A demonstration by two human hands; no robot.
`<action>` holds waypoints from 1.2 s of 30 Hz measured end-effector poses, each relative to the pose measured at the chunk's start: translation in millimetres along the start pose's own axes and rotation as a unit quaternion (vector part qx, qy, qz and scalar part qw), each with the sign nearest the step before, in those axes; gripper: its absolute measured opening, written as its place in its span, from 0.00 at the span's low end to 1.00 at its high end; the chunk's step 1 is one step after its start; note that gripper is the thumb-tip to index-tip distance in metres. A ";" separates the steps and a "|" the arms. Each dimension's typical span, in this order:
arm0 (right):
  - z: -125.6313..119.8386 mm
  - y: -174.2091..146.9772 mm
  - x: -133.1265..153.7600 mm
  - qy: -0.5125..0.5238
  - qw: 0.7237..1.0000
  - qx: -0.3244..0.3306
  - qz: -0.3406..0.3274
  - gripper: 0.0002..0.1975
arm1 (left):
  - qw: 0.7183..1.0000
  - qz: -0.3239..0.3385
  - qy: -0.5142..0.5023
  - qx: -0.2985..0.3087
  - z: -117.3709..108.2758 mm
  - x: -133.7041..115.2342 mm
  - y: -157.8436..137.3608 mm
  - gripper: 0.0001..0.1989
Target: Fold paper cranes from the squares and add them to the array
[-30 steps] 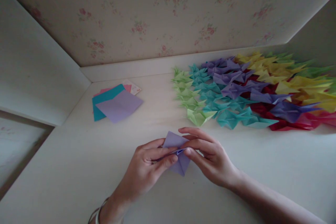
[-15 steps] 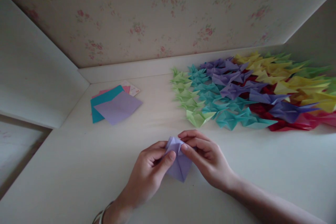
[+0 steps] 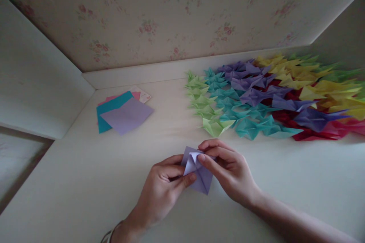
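A purple sheet of origami paper [image 3: 203, 180], folded into a small diamond with a crease down its lower half, is between my two hands over the white table. My left hand [image 3: 164, 186] pinches its left side, thumb on top and fingers at the upper left edge. My right hand [image 3: 228, 169] grips the upper right, its thumb pressing on a raised flap whose paler side shows. The fingertips behind the paper are partly hidden.
Loose square sheets, a purple sheet [image 3: 129, 115] on a teal sheet [image 3: 104, 119], lie at the left, with pink paper beneath. Rows of folded paper cranes, green [image 3: 215, 126], teal [image 3: 248, 128], purple [image 3: 310, 119] and yellow [image 3: 316, 93] among them, cover the back right. A floral wall [image 3: 159, 15] stands behind.
The purple paper has turned slightly, its lower tip shifting right. The flap at its top has opened wider. My left thumb has slid right and down, and my right hand has moved slightly right.
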State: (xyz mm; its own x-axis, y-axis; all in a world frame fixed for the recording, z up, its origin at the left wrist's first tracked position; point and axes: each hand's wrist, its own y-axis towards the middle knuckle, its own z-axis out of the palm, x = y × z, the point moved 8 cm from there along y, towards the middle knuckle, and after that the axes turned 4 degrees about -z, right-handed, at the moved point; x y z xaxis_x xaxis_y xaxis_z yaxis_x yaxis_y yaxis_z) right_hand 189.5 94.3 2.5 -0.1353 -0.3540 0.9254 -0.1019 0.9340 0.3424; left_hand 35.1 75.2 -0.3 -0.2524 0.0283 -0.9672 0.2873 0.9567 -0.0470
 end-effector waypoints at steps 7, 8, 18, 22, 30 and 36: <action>-0.9 -0.5 -1.1 0.011 1.000 -0.023 0.003 0.08 | 0.997 0.003 0.035 -0.067 -2.6 -2.2 -4.8 0.13; -1.2 -0.2 -0.8 0.011 1.000 -0.023 0.003 0.08 | 0.998 -0.013 0.026 -0.062 -2.4 0.7 -4.8 0.15; -5.5 -3.1 -11.4 0.080 0.993 -0.062 0.062 0.07 | 0.994 -0.011 0.040 -0.102 -4.2 -1.2 -11.1 0.14; -5.6 -4.3 -16.8 0.096 0.989 -0.071 0.090 0.07 | 0.992 -0.011 0.046 -0.118 -2.7 0.1 -13.1 0.07; -4.0 -5.4 -26.1 0.132 0.978 -0.079 0.139 0.07 | 0.990 -0.096 -0.029 -0.100 4.9 25.3 -14.9 0.10; -0.4 -5.9 -27.8 0.129 0.980 -0.065 0.136 0.06 | 0.988 -0.108 -0.039 -0.106 5.3 26.3 -15.4 0.08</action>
State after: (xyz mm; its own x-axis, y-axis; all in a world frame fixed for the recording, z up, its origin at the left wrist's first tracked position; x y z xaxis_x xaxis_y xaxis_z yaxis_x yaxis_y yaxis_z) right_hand 194.3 98.7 -25.2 0.1154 -0.0821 0.9899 0.0324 0.9964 0.0789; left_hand 28.9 59.7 -26.3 -0.2116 -0.1972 -0.9573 0.0326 0.9775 -0.2086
